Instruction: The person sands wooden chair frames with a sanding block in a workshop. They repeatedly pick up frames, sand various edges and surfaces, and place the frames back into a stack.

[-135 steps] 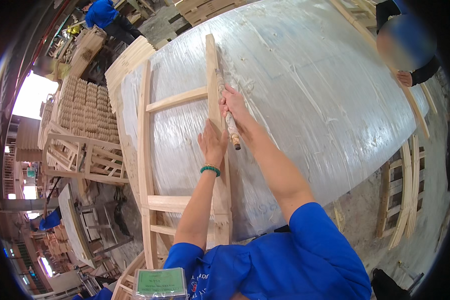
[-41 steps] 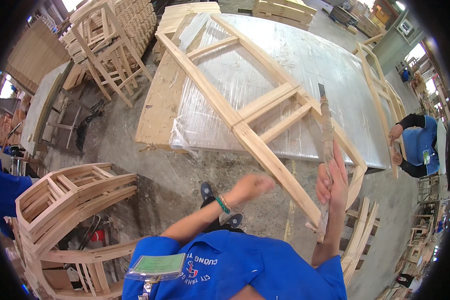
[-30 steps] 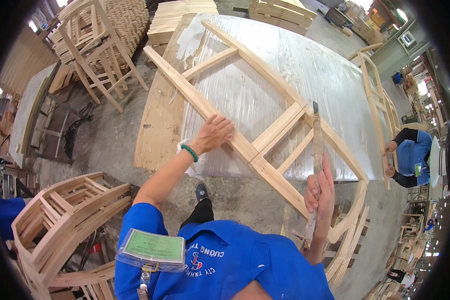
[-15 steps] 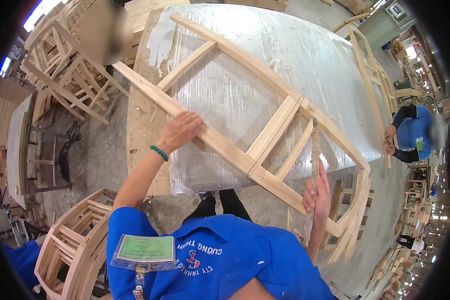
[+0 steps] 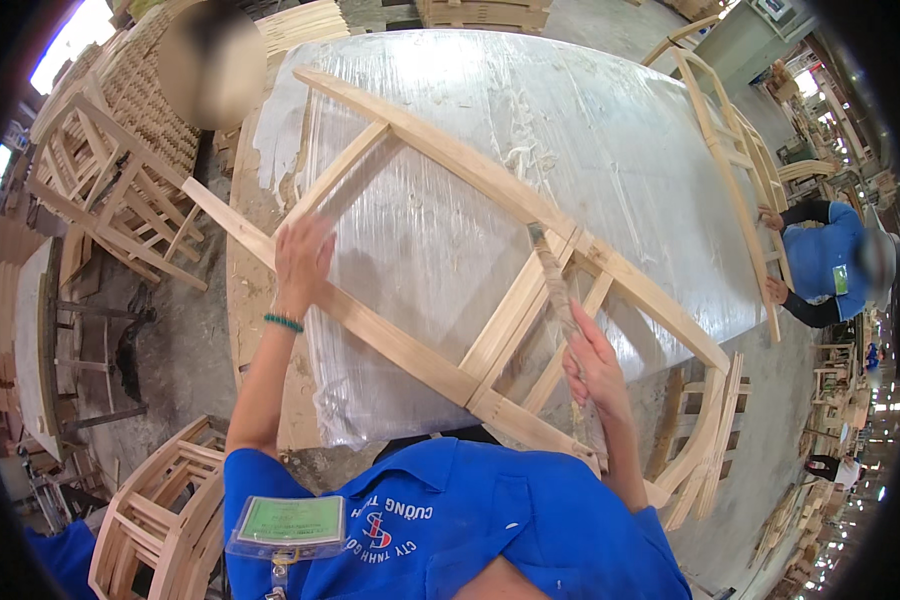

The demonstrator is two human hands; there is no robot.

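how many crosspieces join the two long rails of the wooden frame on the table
3 show: one at the far end, and two near the right hand, a wide one and a thin one. The body may hide more.

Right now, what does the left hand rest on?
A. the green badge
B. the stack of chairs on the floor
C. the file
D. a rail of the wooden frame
D: the left hand lies flat on a long rail of the wooden frame on the plastic-covered table, while the right hand grips the file.
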